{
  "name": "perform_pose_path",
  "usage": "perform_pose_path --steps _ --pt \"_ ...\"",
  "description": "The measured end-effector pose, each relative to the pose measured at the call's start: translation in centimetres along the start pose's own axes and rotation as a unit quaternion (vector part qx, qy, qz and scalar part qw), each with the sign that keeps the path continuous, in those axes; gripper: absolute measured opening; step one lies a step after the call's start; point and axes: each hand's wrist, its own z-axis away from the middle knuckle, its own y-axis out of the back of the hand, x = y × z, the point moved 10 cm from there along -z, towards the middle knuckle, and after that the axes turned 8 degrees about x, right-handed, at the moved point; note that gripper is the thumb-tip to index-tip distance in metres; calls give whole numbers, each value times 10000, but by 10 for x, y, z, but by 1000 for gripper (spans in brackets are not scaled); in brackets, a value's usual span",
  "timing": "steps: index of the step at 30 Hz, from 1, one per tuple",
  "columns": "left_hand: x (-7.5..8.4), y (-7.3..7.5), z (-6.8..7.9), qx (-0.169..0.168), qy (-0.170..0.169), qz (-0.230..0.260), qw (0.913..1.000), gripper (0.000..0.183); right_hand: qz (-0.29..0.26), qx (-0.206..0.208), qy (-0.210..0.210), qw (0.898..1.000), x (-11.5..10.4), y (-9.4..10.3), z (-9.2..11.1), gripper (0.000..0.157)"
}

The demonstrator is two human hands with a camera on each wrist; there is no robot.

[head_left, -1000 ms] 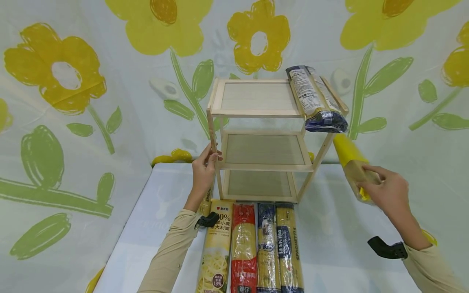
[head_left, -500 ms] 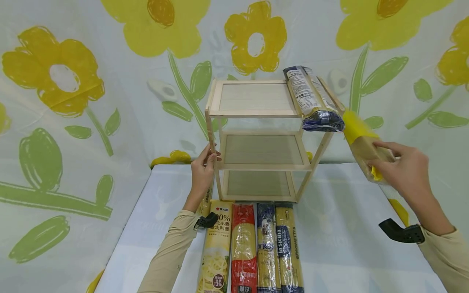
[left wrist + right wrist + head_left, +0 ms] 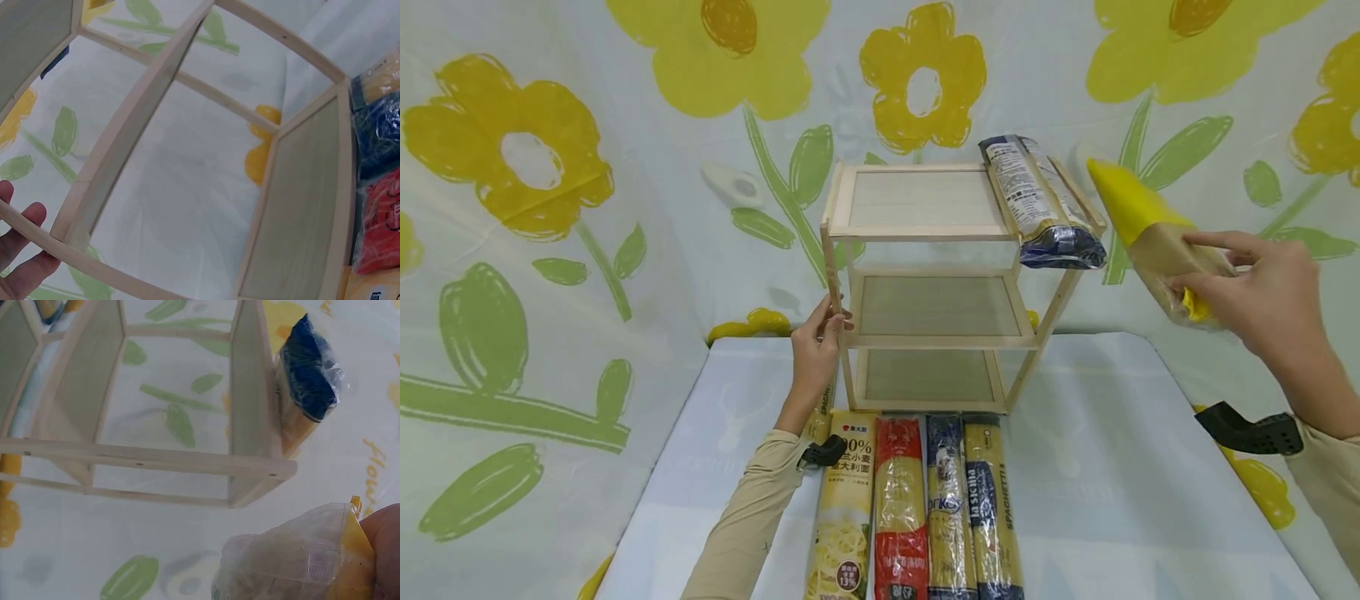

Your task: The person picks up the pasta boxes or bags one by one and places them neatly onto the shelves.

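Note:
A three-tier wooden shelf rack point(image 3: 925, 200) stands at the back of the table. My left hand point(image 3: 815, 348) holds its left front post between thumb and fingers; in the left wrist view the fingers point(image 3: 28, 272) wrap that post beside the middle tier. To the right of the top tier, my right hand point(image 3: 1273, 287) grips a yellow pasta packet with a see-through part point(image 3: 1153, 229), tilted with its yellow end up toward the rack. The right wrist view has the see-through part of this packet point(image 3: 281, 565) low in frame. A blue-ended pasta packet point(image 3: 1033, 200) lies on the top tier's right side.
In front of the rack lie several pasta packets side by side: a pale yellow one point(image 3: 841, 517), a red one point(image 3: 900, 500), and two blue-and-gold ones point(image 3: 949, 508). Another spaghetti packet point(image 3: 822, 417) is partly hidden behind my left forearm. Flowered cloth point(image 3: 647, 108) hangs behind.
My right hand has raised the yellow pasta packet from beside the middle tier to top-tier height, moving rightward. My left hand stays on the post.

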Motion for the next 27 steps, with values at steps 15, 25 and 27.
perform_pose_path --steps 15,25,27 --pt "0 0 0 -31 -2 34 10000 34 51 -213 -301 9993 -33 17 -14 56" --pt "-6 -1 -1 7 -45 -12 10000 32 -173 -60 -257 9995 -62 31 -23 58" --pt "0 0 -1 3 -47 -7 10000 32 -204 -70 -272 9994 -68 31 -24 57"
